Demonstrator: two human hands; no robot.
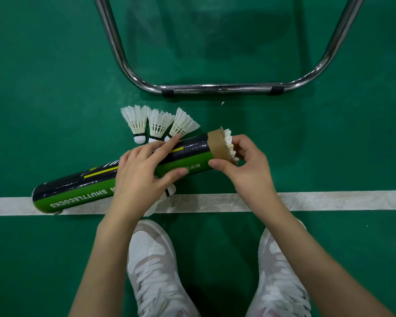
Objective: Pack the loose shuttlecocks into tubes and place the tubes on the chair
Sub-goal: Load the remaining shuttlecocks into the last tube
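Two pale sneakers (151, 266) stand on the green floor (44, 99) at the bottom of the view, just short of a white court line (341, 200). Above them, the person's left hand (140, 177) grips the middle of a black-and-green shuttlecock tube (78, 188), fingers curled over its top and thumb underneath. This tube lies nearly level, its closed end low at the left over the line, its open, brown-taped end raised to the right. At that mouth, the right hand (249, 165) pinches the feathers of a shuttlecock (229, 144) that sits partly inside the tube. Three loose shuttlecocks (157, 124) lie side by side on the floor just beyond the tube, corks toward the person. Another shuttlecock (162, 200) lies on the line beneath the left hand. Farther off stands a chrome chair frame (215, 88).
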